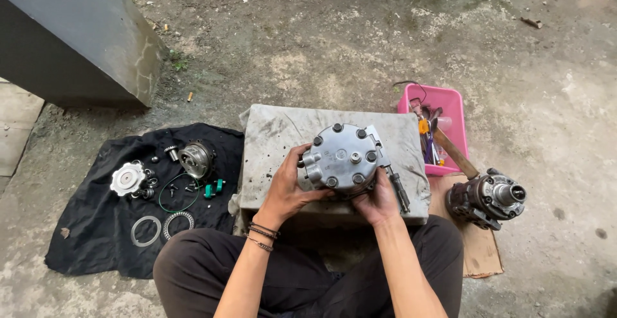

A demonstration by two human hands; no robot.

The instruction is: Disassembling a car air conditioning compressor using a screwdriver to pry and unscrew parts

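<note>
Grey cast metal: a round compressor body with bolts around its end cover sits at frame centre, held over a dirty cloth-covered block. The left hand is wrapped around the body's left flank, fingers curled on the casting; the right hand cups it from below right. Both grip it firmly.

Judgement: the piece looks heavy, so its weight is best kept low over the block, both palms under the rim, fingers away from the bolt heads (edges there may be sharp).

To the left, on a black cloth, lie a white hub plate, rings and small parts. A pink tray of tools sits upper right; a second compressor rests on cardboard at right.

Not determinable: the body's underside, the right fingers behind it, and whether the bolts are tight. A slim tool beside the right hand is partly covered; its type is unclear.
</note>
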